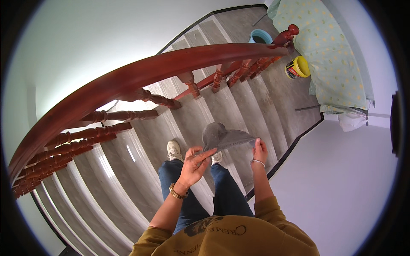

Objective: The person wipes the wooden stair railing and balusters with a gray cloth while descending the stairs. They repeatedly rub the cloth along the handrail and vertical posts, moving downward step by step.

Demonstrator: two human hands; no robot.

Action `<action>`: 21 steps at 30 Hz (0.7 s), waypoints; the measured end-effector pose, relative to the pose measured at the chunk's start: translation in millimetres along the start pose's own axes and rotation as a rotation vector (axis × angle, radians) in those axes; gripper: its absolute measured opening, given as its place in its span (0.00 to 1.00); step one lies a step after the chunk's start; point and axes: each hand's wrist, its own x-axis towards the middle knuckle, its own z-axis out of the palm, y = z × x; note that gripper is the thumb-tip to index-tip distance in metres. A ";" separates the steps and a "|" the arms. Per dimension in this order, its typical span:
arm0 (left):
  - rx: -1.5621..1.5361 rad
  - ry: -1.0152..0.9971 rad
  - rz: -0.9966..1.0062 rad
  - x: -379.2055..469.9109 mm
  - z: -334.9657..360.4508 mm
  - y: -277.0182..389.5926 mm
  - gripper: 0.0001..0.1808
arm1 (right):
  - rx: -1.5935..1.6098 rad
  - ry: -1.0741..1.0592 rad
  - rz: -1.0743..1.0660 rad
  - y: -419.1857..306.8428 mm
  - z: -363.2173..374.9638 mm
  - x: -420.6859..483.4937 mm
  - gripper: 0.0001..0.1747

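A grey cloth [229, 137] hangs stretched between my two hands, above the stair treads in front of my body. My left hand [197, 163], with a watch at the wrist, pinches the cloth's near left corner. At the other end, my right hand [260, 150] grips the right corner between thumb and fingers; a bracelet circles that wrist. The cloth's left part bunches up and sags, while its near edge runs taut. Below, my shoes [174, 149] rest on the grey stone stairs [192, 115], partly hidden by the hands and cloth.
A red wooden handrail [153, 68] with turned balusters [157, 99] curves along the left. On the landing stand a yellow bucket [301, 67] and a blue bucket [261, 35] holding dark liquid. A patterned green cloth cover [333, 54] drapes beside them. A white wall [336, 179] borders the right.
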 end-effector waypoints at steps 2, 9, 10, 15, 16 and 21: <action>-0.062 -0.008 -0.003 2.8 10.7 8.4 0.19 | 0.096 0.027 -0.023 1.5 1.6 9.2 0.16; -0.073 0.056 -0.123 12.3 21.4 17.9 0.22 | 0.002 -0.036 -0.324 9.5 26.3 30.2 0.14; -0.073 0.063 -0.143 13.1 19.0 15.1 0.24 | -0.204 -0.061 -0.414 8.6 29.6 32.2 0.14; 0.068 0.138 -0.212 6.9 -17.3 -15.9 0.29 | -0.762 -0.826 -0.286 -16.8 40.6 19.9 0.18; 0.058 0.127 -0.253 1.4 -27.3 -23.5 0.30 | -0.815 -1.020 -0.412 -23.0 45.7 11.2 0.18; 0.282 0.105 -0.366 -31.6 -87.2 -69.5 0.23 | -1.387 -1.448 -0.819 -54.2 85.1 -33.4 0.18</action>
